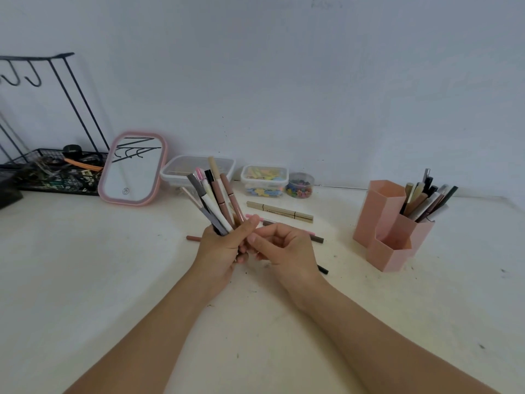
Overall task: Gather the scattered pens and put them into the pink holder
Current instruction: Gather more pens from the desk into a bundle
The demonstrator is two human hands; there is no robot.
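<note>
Status: collection is partly complete. The pink holder (pixel 393 226) stands on the desk (pixel 113 280) at the right, well apart from both hands. It has three hexagonal compartments; the rear right compartment already carries a cluster of pens (pixel 426 200), roughly ten, exact count not readable. The other two compartments show no contents from this angle.

The left hand (pixel 220 248) is closed around a bundle of pens (pixel 214 199), held upright and fanned out above the fist. About seven to eight are distinguishable.

The right hand (pixel 279 245) sits just beside the left hand, fingers curled inward with the thumb near the base of the bundle. Whether it grips a pen cannot be determined; its fingers hide the contact area.

Remaining on the desk: one long beige pen (pixel 279 211) behind the hands, one pink pen (pixel 252 216) and one brown pen (pixel 316 238) partly covered by the right hand, one reddish-brown pen (pixel 193 238) to the left, and one black pen end (pixel 323 269) under the right wrist. Five loose items are visible.

Outstanding: pick up the loose pens and deposit the bundle into the holder.
</note>
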